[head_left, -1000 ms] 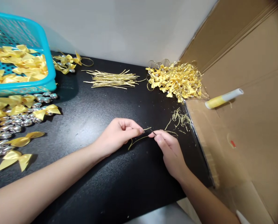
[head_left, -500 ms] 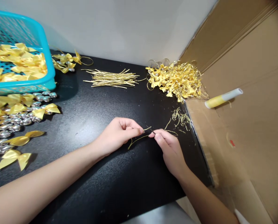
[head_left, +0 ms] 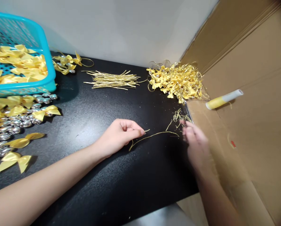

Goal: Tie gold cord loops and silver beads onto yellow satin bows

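On the black bench (head_left: 102, 110), the left hand (head_left: 121, 133) pinches a gold string (head_left: 147, 130)

In the middle of the bench, the left hand has its thumb and finger pressed together on the gold string. A short bit of it pokes out past the fingertips. A longer string (head_left: 158, 134) curves along the bench, just beside that hand. I cannot tell if the two are joined. Over to the right, the right hand (head_left: 197, 141) is near a little pile of gold snips (head_left: 177, 116). It is blurry and its fingers are bent in, so I cannot tell if it pinches anything.

Near the wall (head_left: 112, 31), a bundle of straight gold strings (head_left: 114, 79) lies flat. To its right is a big heap of yellow bows with gold loops (head_left: 175, 80). To its left is a smaller bunch (head_left: 68, 67). A blue basket (head_left: 51, 75) on the left has yellow bows (head_left: 29, 73) inside. In front of it are shiny silver beads (head_left: 14, 129), with loose bows (head_left: 10, 158) on and beside them. On the far right, a white and yellow tube (head_left: 225, 99) is by the brown cardboard (head_left: 255, 131).
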### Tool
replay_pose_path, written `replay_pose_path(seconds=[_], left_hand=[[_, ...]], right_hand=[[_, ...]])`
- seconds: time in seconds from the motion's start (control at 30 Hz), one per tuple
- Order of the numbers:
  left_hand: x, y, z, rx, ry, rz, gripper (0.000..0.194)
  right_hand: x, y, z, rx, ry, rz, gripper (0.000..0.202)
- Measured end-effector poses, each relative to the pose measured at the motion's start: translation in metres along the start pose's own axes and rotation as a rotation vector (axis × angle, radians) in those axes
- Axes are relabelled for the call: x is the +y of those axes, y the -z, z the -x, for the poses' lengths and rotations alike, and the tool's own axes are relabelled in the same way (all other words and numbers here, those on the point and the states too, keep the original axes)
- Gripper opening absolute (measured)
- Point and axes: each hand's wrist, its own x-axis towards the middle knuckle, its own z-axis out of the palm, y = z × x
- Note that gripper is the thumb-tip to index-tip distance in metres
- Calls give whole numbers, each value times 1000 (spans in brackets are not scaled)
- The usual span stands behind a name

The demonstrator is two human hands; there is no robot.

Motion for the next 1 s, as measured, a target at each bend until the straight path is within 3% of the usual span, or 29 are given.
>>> replay_pose_path(seconds=[0.07,0.13,0.27,0.43,0.53,0.67,0.83,0.93,1.0], left_hand=[[-1,1,0,-8,-3,0,17],[-2,1,-1,-11,-1,3,17],[-3,0,-1,-5,-9,-17,17],[-3,0,-1,-21,-45,-78,18],[-5,2,-2,-39,-66,-132,19],[-9,2,-3,-96,-121,-209,20],[-11,1,-2,-149,-128,-251,21],[-12,2,-3,-161,-172,-229,31],[-12,3,-3,-170,-181,-224,30]], right_hand=[[29,28,-7,246,34,316,41],[59,53,-10,303,95,559,44],[100,75,-7,295,123,741,50],[110,71,-2,230,149,731,48],[95,68,-1,268,183,738,46],[33,45,1,255,290,554,28],[-56,-23,-8,-268,407,85,14],[-78,-54,-19,-477,357,-9,8],[-80,-61,-27,-516,349,-75,4]])
